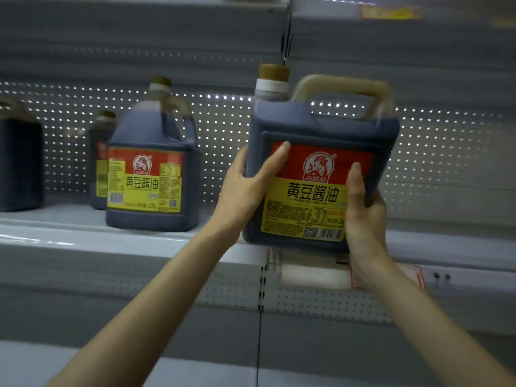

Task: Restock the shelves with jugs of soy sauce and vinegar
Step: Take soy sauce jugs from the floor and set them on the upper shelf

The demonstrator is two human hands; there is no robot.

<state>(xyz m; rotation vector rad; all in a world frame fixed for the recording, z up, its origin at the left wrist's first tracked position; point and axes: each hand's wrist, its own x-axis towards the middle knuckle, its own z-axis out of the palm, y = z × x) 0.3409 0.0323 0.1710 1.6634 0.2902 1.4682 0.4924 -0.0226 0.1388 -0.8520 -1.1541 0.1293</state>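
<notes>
A dark soy sauce jug [318,129] with a red and yellow label, brown cap and pale handle is held up in front of the shelf [83,233], its base at about the height of the shelf's front edge. My left hand [245,185] grips its left side, thumb on the label. My right hand [363,213] grips its lower right corner, thumb up the label's right edge. The jug tilts slightly to the right.
Another labelled soy sauce jug [152,174] stands on the shelf to the left, with a second jug [100,157] behind it and a dark one [19,160] at the far left. Perforated back panel [446,152] behind. A price tag [391,275] hangs on the shelf edge.
</notes>
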